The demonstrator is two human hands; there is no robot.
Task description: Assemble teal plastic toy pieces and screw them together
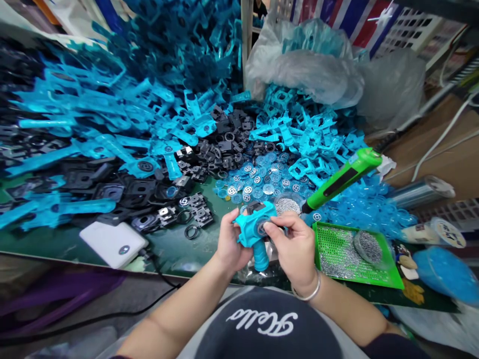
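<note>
My left hand (227, 245) is closed around a bright blue plastic housing (247, 225) with a ribbed, tube-like handle pointing down. A dark part shows at the housing's top. My right hand (296, 247), with a bangle at its wrist, has its thumb and fingers closed at a round dark-ringed cap (261, 228) on the housing's face. Whether the cap is seated or loose I cannot tell. Just beyond the hands lie clear blue round caps (258, 179) with white swirl marks and a small tub of screws (288, 205).
Heaps of blue housings (123, 109) and black square parts (228, 144) cover the back of the green table (168, 257). A green electric screwdriver (342, 179) stands tilted at the right, above a green tray (325, 276) of screws. A white power bank (112, 244) with a cable lies left.
</note>
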